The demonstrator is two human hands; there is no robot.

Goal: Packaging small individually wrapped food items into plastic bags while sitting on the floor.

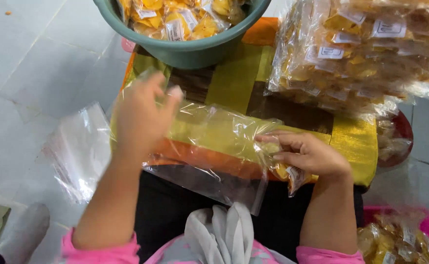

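Clear crinkly plastic bag [214, 146]: right hand [312, 155] pinches it; left hand [143, 117] open, blurred.

The bag [214, 146] was thin, clear, glossy plastic, crinkled and catching light. The basin [195, 51] looked smooth, matt green plastic. The cloth [239, 78] had a satin sheen. The floor [33, 63] tiles were smooth, pale and faintly glossy.

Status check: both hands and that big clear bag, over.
Left hand raised at big clear bag, blurred. Right hand pinches bag's end, small snack packet beneath. Green basin ahead.
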